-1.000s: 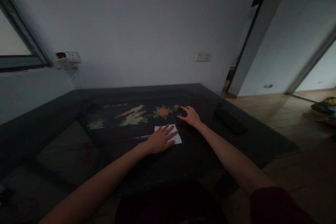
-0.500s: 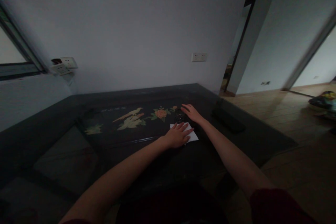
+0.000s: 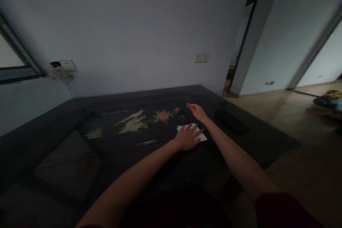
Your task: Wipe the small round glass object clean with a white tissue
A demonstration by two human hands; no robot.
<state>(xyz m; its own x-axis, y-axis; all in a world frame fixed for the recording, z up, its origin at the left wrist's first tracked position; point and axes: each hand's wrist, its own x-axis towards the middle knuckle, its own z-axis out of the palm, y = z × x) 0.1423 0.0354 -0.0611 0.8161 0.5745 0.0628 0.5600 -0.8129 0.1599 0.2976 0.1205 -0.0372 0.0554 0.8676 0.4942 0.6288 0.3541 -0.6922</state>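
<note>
My left hand [image 3: 187, 138] lies flat with spread fingers on a white sheet of paper or tissue [image 3: 203, 137], which rests on the dark glossy tabletop [image 3: 149, 164]. Just beyond the sheet stands a dark, clear glass dish, like an ashtray [image 3: 183, 117]. My right hand [image 3: 197, 110] is just to the right of the dish and past it, its fingers drawn together in a pinch. What those fingers hold, if anything, is too small to make out.
A long black case-like object [image 3: 232, 122] lies on the table to the right. The tabletop bears a bird-and-flower picture [image 3: 133, 121]. Behind is a wall with a socket [image 3: 201, 57]; a power strip [image 3: 61, 72] is at far left. Tiled floor [image 3: 278, 108] shows at right.
My left hand and the white sheet have shifted slightly right. My right hand has moved off the glass dish, and its spread fingers have closed into a pinch.
</note>
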